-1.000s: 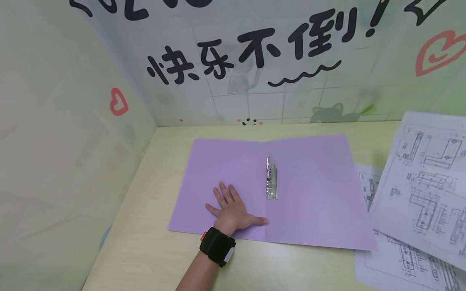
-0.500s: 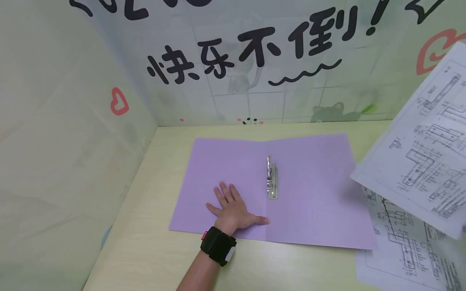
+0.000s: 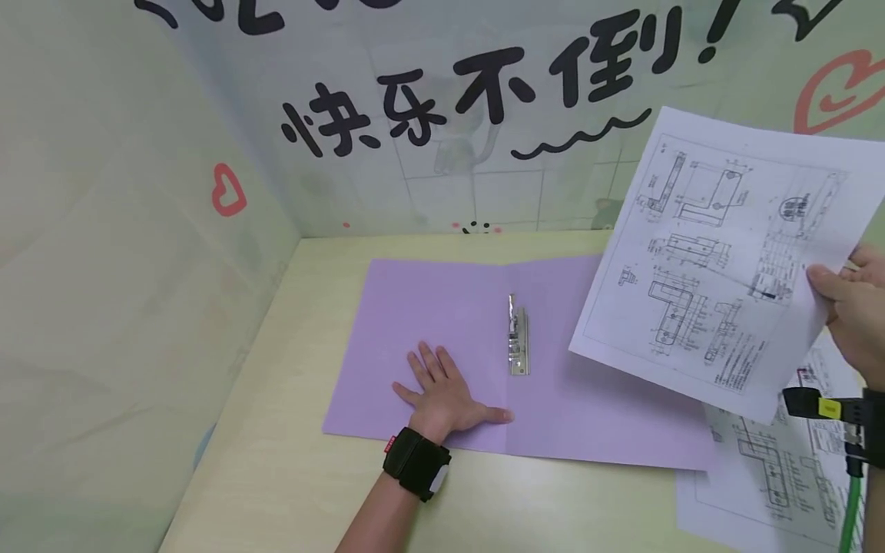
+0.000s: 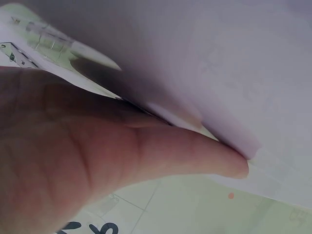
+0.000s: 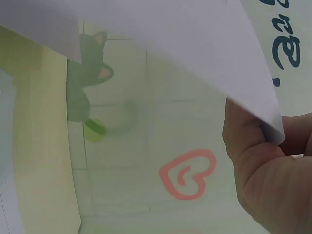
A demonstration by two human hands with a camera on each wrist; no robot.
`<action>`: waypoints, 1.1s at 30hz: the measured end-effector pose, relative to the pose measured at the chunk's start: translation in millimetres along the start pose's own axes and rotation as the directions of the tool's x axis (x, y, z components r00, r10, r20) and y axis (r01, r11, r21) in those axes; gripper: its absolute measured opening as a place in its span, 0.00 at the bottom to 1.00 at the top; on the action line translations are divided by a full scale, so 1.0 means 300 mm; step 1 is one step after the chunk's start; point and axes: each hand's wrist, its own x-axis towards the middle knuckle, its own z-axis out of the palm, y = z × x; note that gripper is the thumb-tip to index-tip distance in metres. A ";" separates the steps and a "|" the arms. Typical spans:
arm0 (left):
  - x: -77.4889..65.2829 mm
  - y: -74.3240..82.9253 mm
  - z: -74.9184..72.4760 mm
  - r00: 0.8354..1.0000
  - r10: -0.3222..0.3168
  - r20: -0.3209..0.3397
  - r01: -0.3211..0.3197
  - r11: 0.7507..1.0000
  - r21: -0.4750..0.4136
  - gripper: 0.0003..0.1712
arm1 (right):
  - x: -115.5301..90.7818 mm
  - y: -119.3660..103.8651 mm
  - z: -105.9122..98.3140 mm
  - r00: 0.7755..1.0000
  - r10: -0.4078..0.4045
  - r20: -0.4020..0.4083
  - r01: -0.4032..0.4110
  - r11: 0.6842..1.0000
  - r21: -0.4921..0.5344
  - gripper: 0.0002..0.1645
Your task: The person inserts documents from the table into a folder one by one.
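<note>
An open purple folder (image 3: 442,322) lies flat on the pale wooden table (image 3: 276,476), with a metal clip (image 3: 517,338) along its middle fold. My left hand (image 3: 442,393) rests flat on the folder's left half, fingers spread; the left wrist view shows its thumb (image 4: 195,158) against the purple sheet (image 4: 234,73). My right hand (image 3: 852,311) pinches the right edge of a white sheet with technical drawings (image 3: 719,253) and holds it in the air over the folder's right half. The right wrist view shows that sheet's blank underside (image 5: 161,44) gripped by the hand (image 5: 263,161).
More drawing sheets (image 3: 767,476) lie on the table right of the folder. A decorated wall with black characters (image 3: 484,92) closes the back, and a side panel (image 3: 124,269) closes the left. A green cable (image 3: 852,507) hangs by the right wrist.
The right hand has come into view, carrying the drawing sheet left and over the folder's right half. The left hand has stayed flat on the folder.
</note>
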 end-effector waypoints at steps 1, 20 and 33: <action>0.000 0.001 0.000 1.000 0.001 -0.001 -0.001 1.000 0.000 0.90 | 0.001 -0.009 0.014 1.000 0.031 0.005 -0.031 0.998 -0.064 0.36; 0.002 -0.005 0.011 1.000 0.009 -0.007 -0.009 1.000 -0.001 0.91 | 0.040 0.000 0.151 0.973 0.164 0.162 -0.044 0.822 -0.568 0.36; -0.002 -0.003 0.001 1.000 0.002 0.007 -0.002 1.000 -0.007 0.89 | 0.060 0.074 0.219 0.929 0.269 0.253 -0.063 0.791 -0.609 0.37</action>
